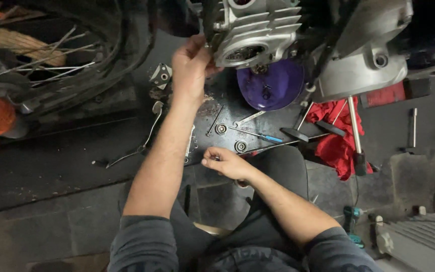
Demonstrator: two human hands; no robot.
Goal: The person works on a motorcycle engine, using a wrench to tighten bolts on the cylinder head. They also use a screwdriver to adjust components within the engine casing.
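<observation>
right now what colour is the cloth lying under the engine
Red, seen clearly in the head view: the cloth.

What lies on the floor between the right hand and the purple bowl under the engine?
In the head view, between the right hand and the purple bowl lie a round bearing, a blue-handled screwdriver and a small wrench.

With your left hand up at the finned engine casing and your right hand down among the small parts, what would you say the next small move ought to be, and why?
Probably lift the right hand, closed around something small and hidden, up to the finned engine casing. The left hand already grips the casing's edge beside its round opening, while bearings and a spanner lie on the floor below.
</observation>
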